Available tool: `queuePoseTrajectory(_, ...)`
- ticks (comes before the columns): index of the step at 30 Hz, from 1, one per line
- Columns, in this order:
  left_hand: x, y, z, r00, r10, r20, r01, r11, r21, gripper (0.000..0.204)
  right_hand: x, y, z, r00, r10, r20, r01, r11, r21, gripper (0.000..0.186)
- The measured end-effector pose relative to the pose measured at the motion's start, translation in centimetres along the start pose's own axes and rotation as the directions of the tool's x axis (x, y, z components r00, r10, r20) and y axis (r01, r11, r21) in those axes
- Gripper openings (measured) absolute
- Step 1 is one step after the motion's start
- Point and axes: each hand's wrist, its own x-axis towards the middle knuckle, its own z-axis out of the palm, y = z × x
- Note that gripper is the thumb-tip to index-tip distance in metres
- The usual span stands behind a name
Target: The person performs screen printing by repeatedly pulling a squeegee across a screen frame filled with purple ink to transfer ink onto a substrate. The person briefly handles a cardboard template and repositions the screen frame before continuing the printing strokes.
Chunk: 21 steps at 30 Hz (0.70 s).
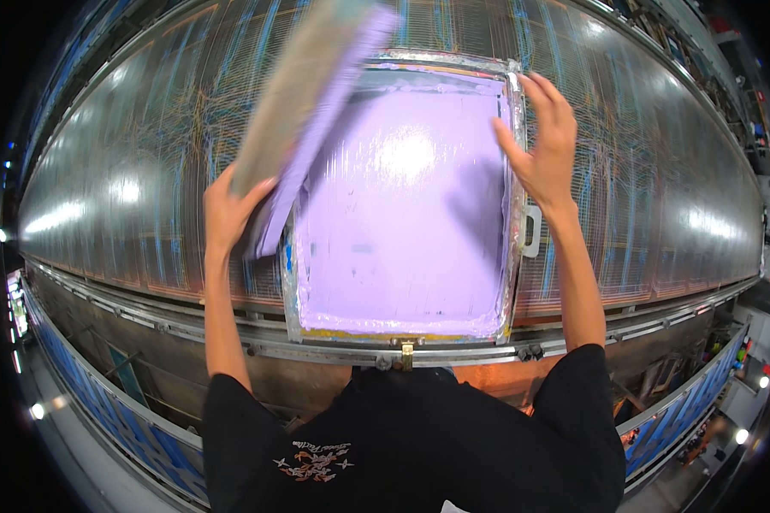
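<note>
A screen-printing frame [515, 282] stands in the middle of the long table, its mesh [385, 222] covered with lilac ink. My left hand [231, 214] grips the lower part of a long squeegee [282, 120], tilted over the frame's left side. Lilac ink coats the squeegee's right edge, and its upper end is smeared by motion. At the frame's upper right side, my right hand [543, 145] has its fingers spread, with nothing in them. Its fingertips are close to the rim; whether they touch it I cannot tell.
The long printing table [128, 162] is streaked with coloured ink lines on both sides. A metal rail [351, 350] with a brass-coloured clamp [407, 354] runs along the near edge. A pale handle [531, 231] sticks out at the frame's right. Blue-panelled racks [145, 427] stand lower left.
</note>
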Motion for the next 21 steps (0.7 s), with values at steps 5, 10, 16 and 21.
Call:
queuePoseTrajectory(5,17.3,3.9,10.3,0.82,0.46,0.341,-0.572,0.68,0.458,0.051,5.6,8.1,7.9,0.964,-0.15,0.221,0.213,0.931,-0.296,0.087)
queuePoseTrajectory(10,27.4,1.5,16.5,0.677,0.495,0.545,-0.731,0.539,0.419,0.048,7.6,17.7,12.5,0.82,0.141,0.555,0.037,0.954,-0.297,0.055)
queuePoseTrajectory(16,29.3,-2.1,19.2,0.67,0.642,0.373,-0.74,0.54,0.401,0.05,6.1,20.6,16.8,0.747,0.226,0.626,-0.161,0.974,-0.16,0.033)
queuePoseTrajectory(21,27.9,-6.3,15.9,0.794,0.533,0.293,-0.592,0.564,0.576,0.054,4.3,20.4,17.3,0.807,0.18,0.563,-0.088,0.979,-0.186,0.028)
